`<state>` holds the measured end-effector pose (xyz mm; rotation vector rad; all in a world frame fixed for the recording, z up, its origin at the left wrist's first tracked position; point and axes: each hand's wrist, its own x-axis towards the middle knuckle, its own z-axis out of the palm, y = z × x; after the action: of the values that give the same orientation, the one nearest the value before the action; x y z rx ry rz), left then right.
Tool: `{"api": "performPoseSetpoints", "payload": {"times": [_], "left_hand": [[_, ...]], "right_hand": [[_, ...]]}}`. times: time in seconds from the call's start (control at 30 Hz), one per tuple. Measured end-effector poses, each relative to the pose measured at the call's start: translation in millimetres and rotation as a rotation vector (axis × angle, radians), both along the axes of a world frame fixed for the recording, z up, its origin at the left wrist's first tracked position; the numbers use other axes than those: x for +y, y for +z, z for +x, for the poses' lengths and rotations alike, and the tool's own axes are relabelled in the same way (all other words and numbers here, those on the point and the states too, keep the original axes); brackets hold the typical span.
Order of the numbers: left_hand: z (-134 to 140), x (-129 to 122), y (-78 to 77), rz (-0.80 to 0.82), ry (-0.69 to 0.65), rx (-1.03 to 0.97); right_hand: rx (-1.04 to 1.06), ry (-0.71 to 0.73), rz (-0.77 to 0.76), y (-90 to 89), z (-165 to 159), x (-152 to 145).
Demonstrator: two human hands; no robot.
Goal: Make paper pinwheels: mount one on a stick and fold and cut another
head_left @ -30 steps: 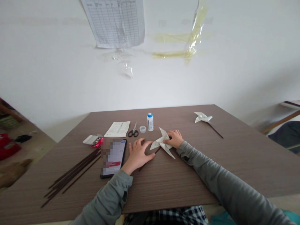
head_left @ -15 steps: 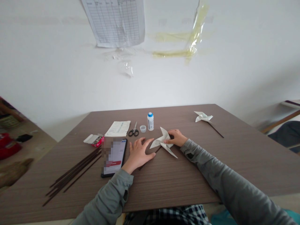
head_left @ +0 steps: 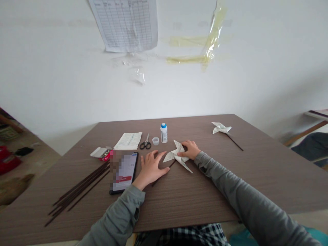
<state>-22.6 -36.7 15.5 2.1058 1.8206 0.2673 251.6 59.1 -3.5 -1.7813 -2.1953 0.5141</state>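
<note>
Two bare hands in grey sleeves work over a brown wood-grain table (head_left: 212, 201), with a four-bladed pinwheel of white printed paper (head_left: 176, 155) flat between them. Taking that pinwheel as the clock's centre, its thin dark-brown stick (head_left: 172, 164) runs out toward seven o'clock. The right hand (head_left: 190, 149), between two and three o'clock, grips the pinwheel's right side, thumb on the paper near the middle; its other fingertips are partly hidden. The left hand (head_left: 151, 167), between eight and nine, is unclenched, fingers spread, thumb tip just beside the stick; whether they touch, I cannot tell. Compared with a second ago, almost nothing has changed: both hands keep their pose and the pinwheel stays put. That suggests a steadying pause, perhaps pressing the paper onto its stick, rather than a new step. At two o'clock, well apart, lies another white paper pinwheel on a dark stick (head_left: 221, 128). A white plastic bottle with a blue cap (head_left: 164, 134) stands upright near eleven, and loose dark-brown sticks (head_left: 79, 186) lie between eight and nine, beyond a black-edged phone (head_left: 125, 174).
</note>
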Motion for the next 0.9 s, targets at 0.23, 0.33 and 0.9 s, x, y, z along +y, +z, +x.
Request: {"api": "performPoseSetpoints", "payload": {"times": [0.23,0.33,0.9], "left_hand": [[2,1,-3.2,0.008,0.008,0.012],[4,0,-1.7,0.006,0.024,0.006],[9,-8,-13.1,0.110,0.016,0.086]], "right_hand": [[-0.021,-0.016,-0.043,5.6,-6,-2],[-0.026,-0.020,-0.043,5.4,-8,-3],[0.259,-0.029,0.088,-14.8,1,6]]}}
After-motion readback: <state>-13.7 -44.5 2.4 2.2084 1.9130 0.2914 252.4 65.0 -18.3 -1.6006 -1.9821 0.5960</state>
